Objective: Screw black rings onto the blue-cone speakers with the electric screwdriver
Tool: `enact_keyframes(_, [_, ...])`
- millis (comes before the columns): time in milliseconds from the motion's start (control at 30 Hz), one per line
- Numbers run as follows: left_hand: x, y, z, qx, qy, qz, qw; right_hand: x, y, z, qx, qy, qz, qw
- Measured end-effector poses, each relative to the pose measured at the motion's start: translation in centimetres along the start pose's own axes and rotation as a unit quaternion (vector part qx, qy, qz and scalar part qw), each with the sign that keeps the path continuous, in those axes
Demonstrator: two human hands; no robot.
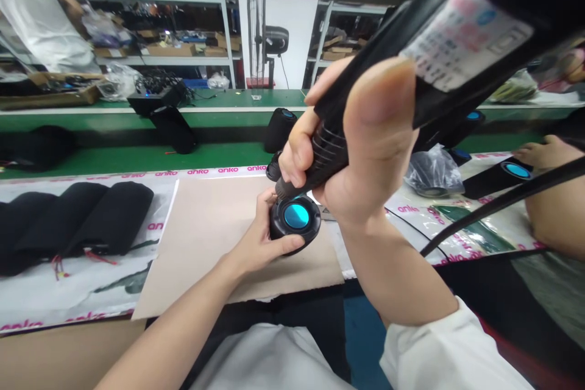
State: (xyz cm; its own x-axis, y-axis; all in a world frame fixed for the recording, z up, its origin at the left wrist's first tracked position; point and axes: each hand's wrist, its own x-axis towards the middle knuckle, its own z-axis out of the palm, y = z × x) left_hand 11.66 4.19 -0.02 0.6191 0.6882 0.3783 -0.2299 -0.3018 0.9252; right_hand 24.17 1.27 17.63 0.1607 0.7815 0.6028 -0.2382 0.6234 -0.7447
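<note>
My left hand (258,237) is closed around the end of a round black speaker (298,217), which stands on the cardboard with its shiny blue disc facing up. My thumb presses on the near rim. In my right hand (372,158) is a thick black electric screwdriver (461,42), slanting down from the upper right, with a white label on its body. My fingers wrap its lower grip, and its ribbed nose comes down at the far left rim of the speaker. The tip itself is hidden, so I cannot tell whether it touches a screw.
Beneath the speaker lies a cardboard sheet (205,213). Black fabric-covered cylinders (112,216) with red wires rest at left. More speakers stand on the green conveyor (228,158). A co-worker's hand (542,152) is at right beside another speaker (500,177). A black cable (503,201) crosses the right side.
</note>
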Motion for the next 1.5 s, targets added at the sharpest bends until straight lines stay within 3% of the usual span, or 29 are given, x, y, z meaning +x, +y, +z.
enact_keyframes(267, [0.0,0.2,-0.2,0.032,0.0,0.005,0.999,-0.5,-1.3,0.6,0.002,-0.001,0.032,0.999])
enact_keyframes(400, [0.0,0.3,-0.1,0.028,-0.002,0.009,1.0,-0.5,-0.8,0.3,0.007,-0.016,0.025,1.0])
enact_keyframes(567, [0.0,0.1,0.0,0.013,-0.007,0.01,1.0,-0.4,0.0,-0.1,-0.007,0.02,0.023,1.0])
enact_keyframes(667, [0.0,0.1,0.0,0.015,-0.006,0.029,0.999,-0.3,0.1,-0.2,-0.008,-0.006,0.015,1.0])
enact_keyframes(933, [0.8,1.1,1.4,-0.068,0.105,-0.026,0.992,-0.3,0.0,-0.1,-0.001,0.024,0.022,0.999])
enact_keyframes(1067, [1.0,1.3,1.9,-0.089,0.125,-0.024,0.988,0.1,-0.3,0.0,-0.003,0.016,0.005,1.0])
enact_keyframes(1200, [0.9,1.2,1.8,-0.063,0.121,-0.029,0.99,0.4,-0.9,0.0,0.028,0.082,-0.047,0.995])
enact_keyframes(1367, [0.5,0.8,1.5,-0.041,0.079,0.004,0.996,0.1,-0.8,-0.1,0.007,0.001,-0.009,1.0])
enact_keyframes(1500, [0.5,0.9,1.6,-0.052,0.076,0.004,0.996,0.1,-0.4,-0.2,0.007,-0.004,0.005,1.0])
